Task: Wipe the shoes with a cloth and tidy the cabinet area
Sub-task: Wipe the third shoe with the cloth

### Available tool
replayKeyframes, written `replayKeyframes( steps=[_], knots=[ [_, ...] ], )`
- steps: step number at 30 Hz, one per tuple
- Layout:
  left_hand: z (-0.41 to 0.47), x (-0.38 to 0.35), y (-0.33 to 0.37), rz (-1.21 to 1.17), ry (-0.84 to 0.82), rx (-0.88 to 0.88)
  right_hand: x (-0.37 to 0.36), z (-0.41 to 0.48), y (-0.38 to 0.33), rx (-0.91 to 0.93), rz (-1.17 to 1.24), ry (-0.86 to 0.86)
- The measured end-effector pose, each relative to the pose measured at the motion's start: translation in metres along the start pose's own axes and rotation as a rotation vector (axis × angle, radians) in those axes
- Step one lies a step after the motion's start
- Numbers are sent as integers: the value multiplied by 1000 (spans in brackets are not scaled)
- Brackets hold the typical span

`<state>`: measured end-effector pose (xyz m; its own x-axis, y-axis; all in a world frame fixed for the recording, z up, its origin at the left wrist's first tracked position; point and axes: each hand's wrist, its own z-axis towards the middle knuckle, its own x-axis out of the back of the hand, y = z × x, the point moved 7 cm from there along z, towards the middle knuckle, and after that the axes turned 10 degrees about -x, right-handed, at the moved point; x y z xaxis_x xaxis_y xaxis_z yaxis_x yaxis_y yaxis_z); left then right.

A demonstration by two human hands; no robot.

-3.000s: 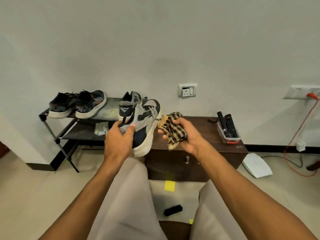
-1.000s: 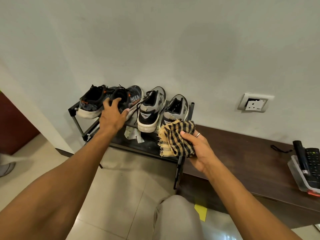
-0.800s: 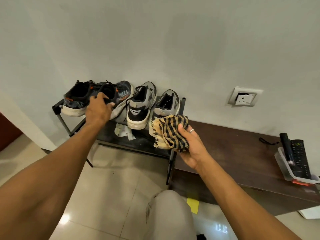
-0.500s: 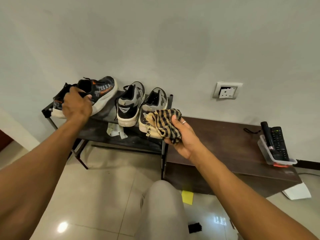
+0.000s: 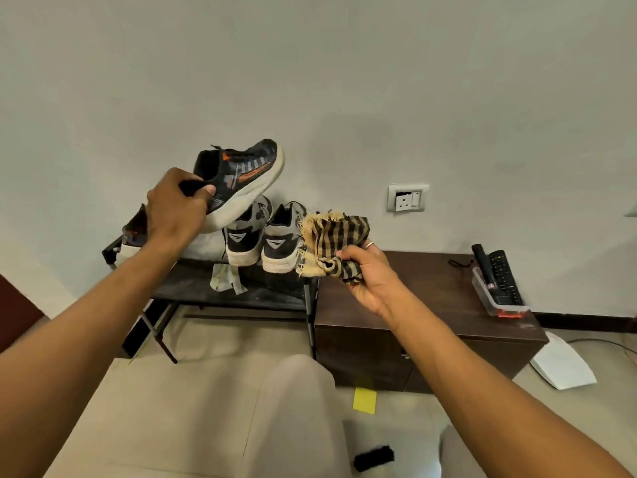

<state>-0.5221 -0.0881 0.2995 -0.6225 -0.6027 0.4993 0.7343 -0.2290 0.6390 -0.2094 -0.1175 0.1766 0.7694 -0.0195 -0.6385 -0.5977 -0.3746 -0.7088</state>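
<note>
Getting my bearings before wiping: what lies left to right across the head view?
Black-and-orange mesh sneaker, tan-and-black checked cloth, white wall socket, clear plastic tray of black remotes.

Plain off-white wall (image 5: 344, 81) behind, with a white socket (image 5: 407, 197) set in it at right. Against it, low dark cabinet (image 5: 431, 288), just beside a black rack (image 5: 272, 292) to its left. Below, pale tiled floor (image 5: 203, 391); yellow note (image 5: 364, 400) lying near cabinet's foot, white sheet (image 5: 562, 367) further right.
</note>
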Motion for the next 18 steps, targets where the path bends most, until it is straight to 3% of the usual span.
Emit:
replayKeyframes(
  steps=[3, 9, 14, 18],
  knots=[
    [-18, -20, 40, -85, -56, -59, 23, -15, -15, 67, 33, 58],
    [-71, -98, 76, -323, -220, -13, 91, -37, -50, 283, 126, 288],
    [-137, -188, 66, -438, -390, 132, 161, -60, -72, 431, -32, 651],
    [-189, -249, 43, -455, -489, 266, 207, -63, -69, 437, -137, 774]
  ],
)
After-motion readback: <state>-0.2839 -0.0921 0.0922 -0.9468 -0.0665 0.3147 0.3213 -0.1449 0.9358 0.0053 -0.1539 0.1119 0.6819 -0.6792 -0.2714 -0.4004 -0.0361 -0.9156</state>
